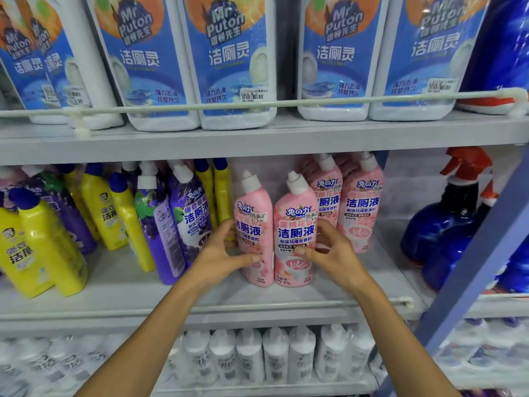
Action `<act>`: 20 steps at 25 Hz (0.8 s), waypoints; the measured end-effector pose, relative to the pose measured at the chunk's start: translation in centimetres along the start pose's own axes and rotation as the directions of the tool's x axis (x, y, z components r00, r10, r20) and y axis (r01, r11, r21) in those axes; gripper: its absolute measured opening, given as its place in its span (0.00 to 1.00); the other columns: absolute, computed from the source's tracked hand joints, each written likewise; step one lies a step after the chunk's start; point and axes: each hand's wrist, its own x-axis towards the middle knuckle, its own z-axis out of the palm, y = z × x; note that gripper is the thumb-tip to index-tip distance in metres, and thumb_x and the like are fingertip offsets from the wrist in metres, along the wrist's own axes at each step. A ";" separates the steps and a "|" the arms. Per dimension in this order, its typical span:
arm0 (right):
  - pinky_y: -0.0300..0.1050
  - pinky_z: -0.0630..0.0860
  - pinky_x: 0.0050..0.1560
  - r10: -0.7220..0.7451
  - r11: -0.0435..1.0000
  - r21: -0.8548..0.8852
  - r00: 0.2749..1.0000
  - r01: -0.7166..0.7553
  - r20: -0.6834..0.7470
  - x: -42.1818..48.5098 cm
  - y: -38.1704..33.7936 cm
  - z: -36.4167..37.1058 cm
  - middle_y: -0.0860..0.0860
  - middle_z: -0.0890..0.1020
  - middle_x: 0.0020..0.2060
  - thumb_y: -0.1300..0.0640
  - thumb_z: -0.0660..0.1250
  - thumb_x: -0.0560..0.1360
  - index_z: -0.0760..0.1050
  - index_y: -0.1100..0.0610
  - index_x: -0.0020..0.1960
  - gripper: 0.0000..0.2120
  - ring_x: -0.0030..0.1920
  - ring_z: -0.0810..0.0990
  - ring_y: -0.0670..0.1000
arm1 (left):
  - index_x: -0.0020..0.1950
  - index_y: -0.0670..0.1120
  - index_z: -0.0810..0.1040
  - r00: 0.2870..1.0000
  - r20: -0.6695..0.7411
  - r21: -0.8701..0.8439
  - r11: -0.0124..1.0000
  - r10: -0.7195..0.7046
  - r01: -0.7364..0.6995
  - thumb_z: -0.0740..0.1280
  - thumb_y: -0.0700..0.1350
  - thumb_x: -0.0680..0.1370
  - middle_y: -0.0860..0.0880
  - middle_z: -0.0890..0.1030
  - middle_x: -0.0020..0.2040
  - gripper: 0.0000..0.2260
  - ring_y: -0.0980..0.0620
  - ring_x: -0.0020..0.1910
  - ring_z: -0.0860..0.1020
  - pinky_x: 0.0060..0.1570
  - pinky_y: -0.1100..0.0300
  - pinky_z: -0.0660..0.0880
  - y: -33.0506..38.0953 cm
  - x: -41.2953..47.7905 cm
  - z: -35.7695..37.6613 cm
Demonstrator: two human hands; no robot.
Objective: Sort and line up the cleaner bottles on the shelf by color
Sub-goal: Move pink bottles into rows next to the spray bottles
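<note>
Two pink cleaner bottles stand upright side by side at the front of the middle shelf (200, 302). My left hand (221, 250) grips the left pink bottle (253, 216), thumb across its front. My right hand (329, 250) grips the right pink bottle (296, 222), thumb on its label. More pink bottles (360, 207) stand behind them to the right. Purple bottles (171, 224) lean at the left of my hands. Yellow bottles (45, 245) lean further left, and two more yellow bottles (221, 190) stand behind the purple ones.
Big white and blue toilet cleaner jugs (234, 61) fill the upper shelf behind a rail (286, 104). Blue spray bottles with red triggers (446, 222) stand at the right. A blue upright post (486, 247) crosses the right side. White bottles (274, 353) fill the lower shelf.
</note>
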 end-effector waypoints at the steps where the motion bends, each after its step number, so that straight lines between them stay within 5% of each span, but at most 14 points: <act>1: 0.42 0.80 0.59 0.003 1.000 0.006 1.000 -0.003 0.021 0.2 -0.1 -0.6 0.46 0.85 0.59 0.60 0.78 0.72 0.75 0.55 0.67 0.26 0.59 0.84 0.48 | 0.69 0.51 0.74 0.999 -0.045 0.016 1.000 0.002 -0.002 0.85 0.40 0.65 0.51 0.84 0.61 0.36 0.54 0.60 0.83 0.59 0.58 0.81 -0.3 -0.1 0.3; 4: 0.47 0.81 0.60 0.008 1.000 0.012 0.999 -0.009 0.031 0.0 -0.3 -1.5 0.48 0.85 0.60 0.59 0.78 0.72 0.74 0.55 0.69 0.27 0.61 0.83 0.49 | 0.63 0.50 0.75 0.986 -0.165 0.030 0.999 0.029 -0.024 0.86 0.41 0.63 0.54 0.84 0.58 0.33 0.63 0.53 0.83 0.53 0.62 0.82 -0.4 -0.2 2.1; 7: 0.37 0.81 0.53 0.015 0.999 -0.036 0.990 -0.020 -0.143 -1.2 -0.1 -0.2 0.44 0.84 0.58 0.56 0.81 0.69 0.72 0.53 0.69 0.32 0.56 0.83 0.41 | 0.59 0.53 0.74 0.966 -0.245 0.058 0.996 0.076 -0.064 0.86 0.43 0.64 0.59 0.83 0.54 0.30 0.69 0.49 0.82 0.46 0.69 0.80 -0.3 -0.3 3.9; 10: 0.31 0.79 0.46 -0.004 0.998 -0.064 0.961 -0.015 -0.277 -1.8 0.0 0.1 0.42 0.84 0.54 0.56 0.82 0.68 0.71 0.52 0.66 0.31 0.52 0.83 0.37 | 0.59 0.55 0.75 0.945 -0.300 0.092 0.990 0.128 -0.105 0.86 0.47 0.63 0.57 0.85 0.54 0.30 0.62 0.51 0.83 0.49 0.61 0.82 -0.4 -0.2 5.3; 14: 0.34 0.79 0.50 0.018 0.996 -0.074 0.960 -0.040 -0.281 -2.8 -0.1 -3.3 0.38 0.85 0.53 0.55 0.81 0.69 0.73 0.51 0.66 0.29 0.53 0.84 0.38 | 0.60 0.51 0.75 0.952 -0.274 0.121 0.987 0.133 -0.103 0.86 0.51 0.63 0.53 0.85 0.55 0.31 0.54 0.52 0.84 0.51 0.51 0.83 0.2 0.4 8.2; 20: 0.28 0.78 0.49 0.022 0.978 -0.166 0.852 -0.127 -0.523 -4.6 0.6 -7.1 0.46 0.83 0.57 0.52 0.80 0.71 0.73 0.53 0.70 0.30 0.53 0.82 0.37 | 0.65 0.48 0.75 0.946 -0.259 0.182 0.972 0.197 -0.152 0.84 0.49 0.65 0.48 0.80 0.57 0.32 0.47 0.54 0.81 0.53 0.52 0.80 2.1 1.7 14.7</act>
